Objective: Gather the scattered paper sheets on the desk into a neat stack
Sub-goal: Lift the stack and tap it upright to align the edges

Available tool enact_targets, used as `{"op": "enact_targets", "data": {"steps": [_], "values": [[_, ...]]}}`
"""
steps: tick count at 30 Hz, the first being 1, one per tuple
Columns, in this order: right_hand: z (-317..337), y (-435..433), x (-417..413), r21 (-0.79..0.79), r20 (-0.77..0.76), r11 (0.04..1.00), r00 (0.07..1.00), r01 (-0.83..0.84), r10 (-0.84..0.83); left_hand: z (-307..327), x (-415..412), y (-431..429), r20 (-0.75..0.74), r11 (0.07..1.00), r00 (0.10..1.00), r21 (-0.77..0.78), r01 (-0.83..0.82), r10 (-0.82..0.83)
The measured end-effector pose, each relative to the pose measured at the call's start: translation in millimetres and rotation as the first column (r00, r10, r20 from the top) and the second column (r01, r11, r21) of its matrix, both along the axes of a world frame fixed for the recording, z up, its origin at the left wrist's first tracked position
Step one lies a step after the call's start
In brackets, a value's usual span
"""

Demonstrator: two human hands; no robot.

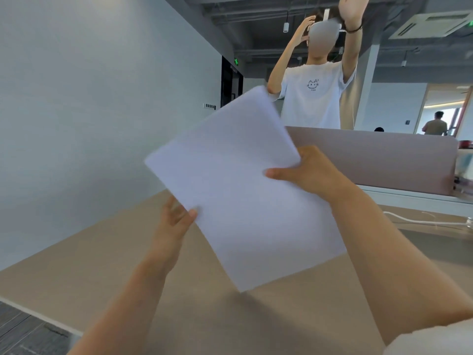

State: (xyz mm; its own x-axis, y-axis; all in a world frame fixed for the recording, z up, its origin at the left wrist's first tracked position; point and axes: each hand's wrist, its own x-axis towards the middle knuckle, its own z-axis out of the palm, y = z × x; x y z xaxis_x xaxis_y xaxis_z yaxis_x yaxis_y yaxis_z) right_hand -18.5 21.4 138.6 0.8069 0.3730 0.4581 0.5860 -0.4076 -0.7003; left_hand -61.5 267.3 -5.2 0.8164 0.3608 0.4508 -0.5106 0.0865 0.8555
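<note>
Gripping paper sheets (238,190) above desk (76,265), left hand (176,219) pinching lower edge, right hand (312,172) clasping right side

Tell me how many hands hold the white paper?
2. The left hand pinches the lower-left edge of the white paper sheets; the right hand grips their right edge. Fingers behind are hidden.

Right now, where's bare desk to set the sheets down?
Bare desk lies left of the left hand, toward the wall, and along the near edge under the paper sheets. Busier at far right: a white cable runs beside the divider.
</note>
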Motion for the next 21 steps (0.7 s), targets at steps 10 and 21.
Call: {"op": "enact_targets", "data": {"steps": [10, 21], "values": [[-77.5, -16.5, 8.4, 0.674, -0.256, 0.736, 0.954, 0.059, 0.158, 37.9, 2.5, -58.9, 0.095, 0.925, 0.961, 0.259, -0.276, 0.26], [-88.0, -25.1, 18.4, 0.614, -0.308, 0.789, 0.911, -0.03, 0.275, 41.9, 14.4, -38.6, -0.042, 0.997, 0.999, 0.077, 0.006, -0.003]]}}
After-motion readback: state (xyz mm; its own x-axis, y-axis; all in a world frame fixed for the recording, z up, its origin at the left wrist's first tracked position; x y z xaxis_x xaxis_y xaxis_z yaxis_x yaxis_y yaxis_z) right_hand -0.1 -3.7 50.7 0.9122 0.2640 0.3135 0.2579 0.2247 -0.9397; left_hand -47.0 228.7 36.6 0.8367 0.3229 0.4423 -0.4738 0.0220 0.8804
